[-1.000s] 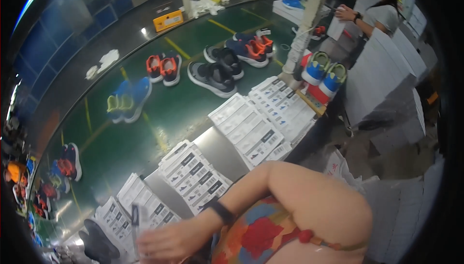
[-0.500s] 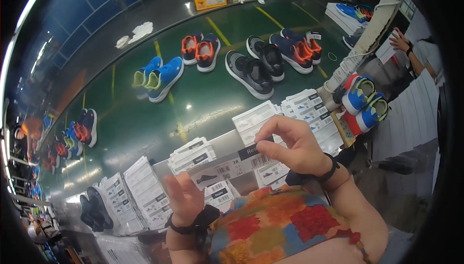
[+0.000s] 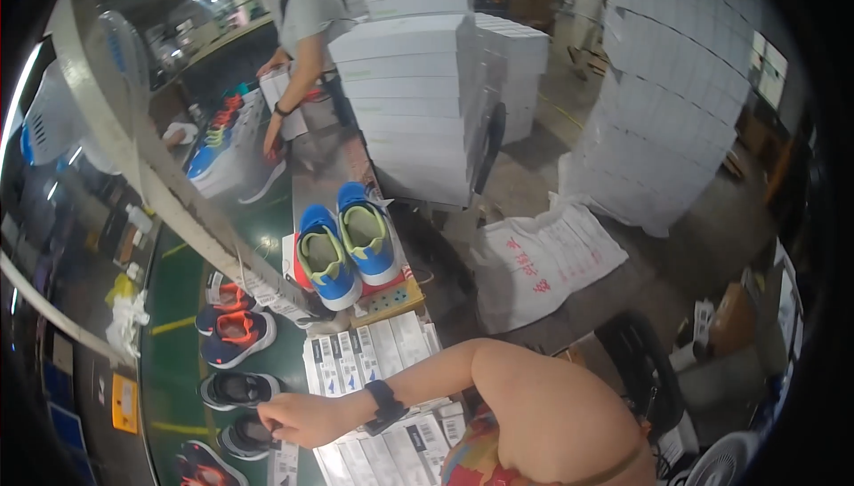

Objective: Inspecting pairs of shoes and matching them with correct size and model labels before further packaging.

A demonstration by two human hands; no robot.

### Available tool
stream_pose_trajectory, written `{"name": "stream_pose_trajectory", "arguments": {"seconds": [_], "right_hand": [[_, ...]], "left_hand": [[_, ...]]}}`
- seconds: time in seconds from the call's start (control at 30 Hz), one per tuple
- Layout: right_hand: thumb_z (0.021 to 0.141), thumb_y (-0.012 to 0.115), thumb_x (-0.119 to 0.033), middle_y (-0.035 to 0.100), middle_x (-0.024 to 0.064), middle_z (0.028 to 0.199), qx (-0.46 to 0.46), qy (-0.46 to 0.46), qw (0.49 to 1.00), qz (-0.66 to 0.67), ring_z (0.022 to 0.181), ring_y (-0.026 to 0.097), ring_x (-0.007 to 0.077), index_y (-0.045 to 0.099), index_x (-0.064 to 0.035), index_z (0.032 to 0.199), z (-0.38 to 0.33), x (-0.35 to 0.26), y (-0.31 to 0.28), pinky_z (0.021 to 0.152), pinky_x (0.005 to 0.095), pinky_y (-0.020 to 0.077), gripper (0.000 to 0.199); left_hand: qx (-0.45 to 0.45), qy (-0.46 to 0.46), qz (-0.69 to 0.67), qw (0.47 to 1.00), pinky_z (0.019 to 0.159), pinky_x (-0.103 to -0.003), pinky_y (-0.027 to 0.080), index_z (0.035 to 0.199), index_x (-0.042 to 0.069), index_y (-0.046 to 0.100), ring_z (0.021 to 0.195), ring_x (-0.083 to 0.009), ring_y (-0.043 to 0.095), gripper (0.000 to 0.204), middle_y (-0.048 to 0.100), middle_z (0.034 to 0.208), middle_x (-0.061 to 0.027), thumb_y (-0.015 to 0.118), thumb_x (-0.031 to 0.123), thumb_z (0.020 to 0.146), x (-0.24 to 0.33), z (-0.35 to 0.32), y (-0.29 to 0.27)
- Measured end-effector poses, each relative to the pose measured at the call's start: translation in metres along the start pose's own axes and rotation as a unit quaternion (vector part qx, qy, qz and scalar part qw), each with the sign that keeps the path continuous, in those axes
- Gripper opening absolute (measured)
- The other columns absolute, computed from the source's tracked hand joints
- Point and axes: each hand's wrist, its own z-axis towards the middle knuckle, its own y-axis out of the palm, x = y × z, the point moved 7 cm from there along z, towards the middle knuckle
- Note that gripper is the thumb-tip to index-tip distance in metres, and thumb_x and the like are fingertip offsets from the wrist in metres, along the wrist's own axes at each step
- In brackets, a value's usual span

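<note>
One right hand (image 3: 307, 417) shows in the head view, fingers curled, pinching a white strip (image 3: 283, 464) beside stacks (image 3: 369, 461) along the near edge of the green table (image 3: 169, 388). The strip's lower end is cut off; the hand partly hides a grey shoe (image 3: 236, 440). Left hand's fingers: out of frame, cannot tell.

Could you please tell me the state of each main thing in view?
Right hand: fingers curled, apparently gripping the card
White card: partly covered by fingers
Black shoes: upright, one partly hidden
Blue shoes: upright, side by side
White sack: lying flat
White boxes: stacked
</note>
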Motion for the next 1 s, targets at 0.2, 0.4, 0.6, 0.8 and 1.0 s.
{"name": "stream_pose_trajectory", "arguments": {"seconds": [0.2,0.4,0.6,0.8,1.0], "right_hand": [[0.086,0.062,-0.014,0.055,0.0166,0.093,-0.008,0.078,0.995,-0.054,0.089,0.054,0.0339,0.046,-0.0050,0.104,-0.002,0.048,-0.015,0.077,0.0426,0.0426,0.026],[0.075,0.075,-0.029,0.061,0.0121,0.082,0.106,0.065,0.992,-0.030,0.077,0.061,0.0283,0.050,-0.0075,0.099,0.055,0.099,0.004,0.068,0.0421,0.0476,0.041],[0.079,0.075,-0.034,0.062,0.0188,0.094,0.294,0.105,0.948,-0.061,0.092,0.062,0.0310,0.047,-0.0047,0.103,0.114,0.157,-0.039,0.080,0.0399,0.0474,0.047],[0.071,0.082,-0.040,0.063,0.0192,0.091,0.149,0.060,0.971,-0.176,0.090,0.061,0.0349,0.050,-0.0032,0.099,0.179,0.192,-0.005,0.079,0.0398,0.0468,0.056],[0.064,0.085,-0.045,0.060,0.0167,0.102,0.116,-0.016,0.916,-0.384,0.096,0.055,0.0337,0.057,-0.0083,0.111,0.208,0.186,0.032,0.087,0.0426,0.0439,0.066]], "left_hand": [[0.080,0.032,-0.001,0.996,0.096,-0.070,0.035,0.139,0.001,0.044,0.128,-0.0532,0.034,0.104,0.042,0.137,-0.0307,0.055,0.079,0.072,-0.043,0.044,0.066],[-0.093,-0.163,-0.025,0.982,0.099,-0.060,0.039,0.140,0.001,0.043,0.121,-0.0487,0.047,0.092,0.048,0.135,-0.0268,0.066,0.064,0.076,-0.047,0.063,0.035],[0.003,-0.275,-0.175,0.945,0.095,-0.052,0.041,0.121,0.003,0.053,0.115,-0.0400,0.053,0.079,0.057,0.120,-0.0184,0.081,0.048,0.063,-0.089,0.039,0.088],[-0.053,-0.300,-0.095,0.948,0.089,-0.057,0.038,0.080,0.006,0.069,0.098,-0.0368,0.059,0.052,0.066,0.092,-0.0150,0.078,0.054,0.063,-0.121,-0.006,0.049],[-0.208,-0.438,-0.070,0.872,0.085,-0.066,0.042,0.122,0.002,0.052,0.105,-0.0432,0.058,0.072,0.060,0.112,-0.0245,0.076,0.048,0.071,-0.218,-0.158,0.050]]}}
